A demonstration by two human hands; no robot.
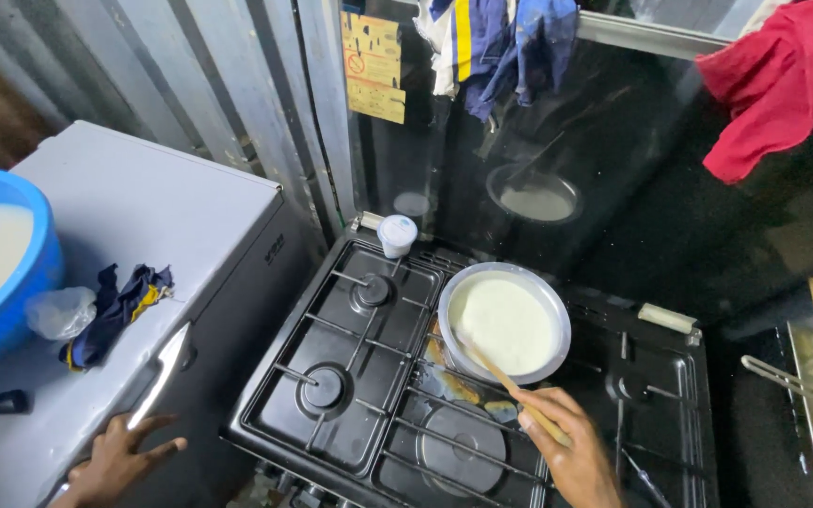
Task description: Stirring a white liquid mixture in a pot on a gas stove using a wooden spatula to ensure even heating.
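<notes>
Black stove [359,414] below me: my right hand [571,447] grips a wooden stick [510,386] slanting far-left into the pot [504,323]; left hand [119,456] rests open on the fridge [143,235].

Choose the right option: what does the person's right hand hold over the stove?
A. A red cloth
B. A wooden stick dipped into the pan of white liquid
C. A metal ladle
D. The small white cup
B: the right hand grips a wooden stick whose tip sits in the white liquid in the metal pan.
</notes>
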